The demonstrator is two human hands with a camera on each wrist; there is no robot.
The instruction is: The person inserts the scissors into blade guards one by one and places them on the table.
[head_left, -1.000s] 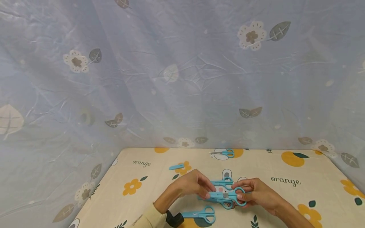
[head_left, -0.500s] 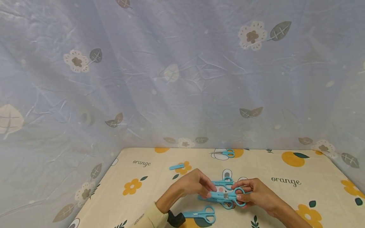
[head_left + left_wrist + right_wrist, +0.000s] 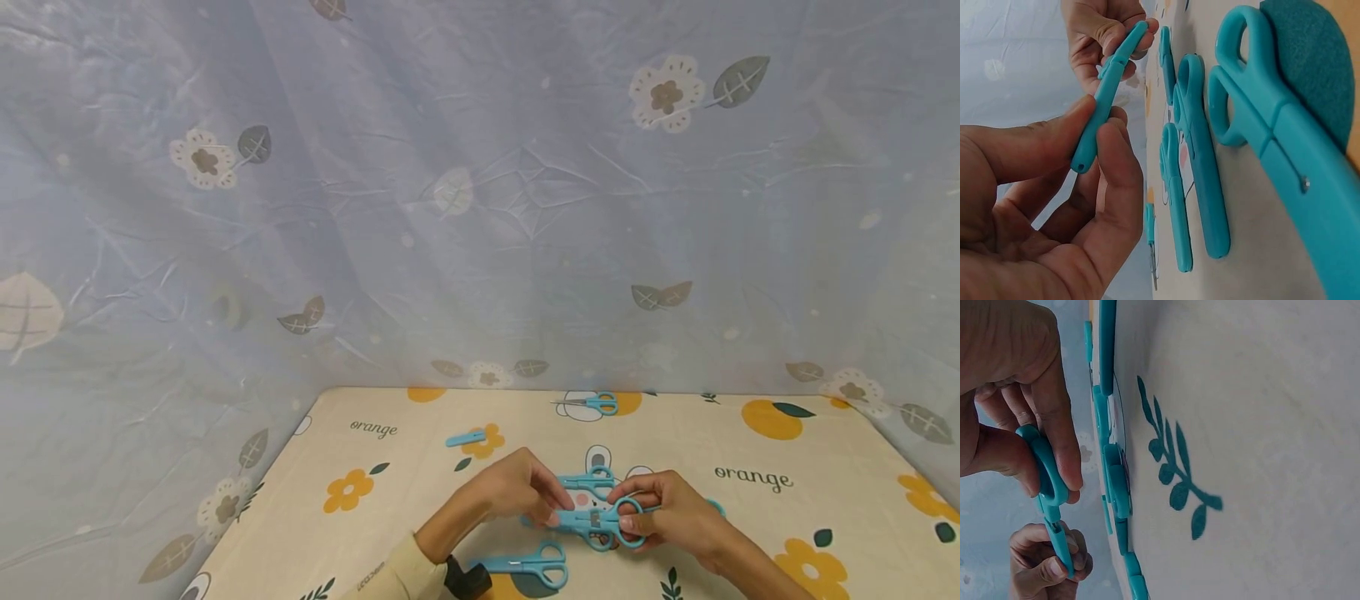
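Note:
My left hand [image 3: 521, 487] pinches a turquoise blade cover [image 3: 1100, 112] between thumb and fingers. My right hand [image 3: 667, 512] holds the looped handles [image 3: 1047, 465] of a pair of scissors whose blades run into that cover. A bit of bare metal shows between handles and cover in the right wrist view. Both hands are just above the table. Below them lie two more covered scissors, one pair [image 3: 1175, 194] beside another pair [image 3: 1204, 162]. Nearer the person is a further covered pair [image 3: 525, 567], its cover end hidden behind the black strap on the left wrist.
Toward the back lies a pair of scissors with bare blades [image 3: 600, 403]. A loose turquoise cover [image 3: 465, 438] rests left of it. Part of a turquoise loop [image 3: 716, 504] shows beyond the right wrist. A pale patterned cloth [image 3: 405, 492] covers the table; a grey-blue curtain [image 3: 480, 275] hangs behind.
Both hands have lowered very slightly with the scissors and cover between them. The turquoise loop beyond the right wrist has come into sight. The other scissors lie where they were.

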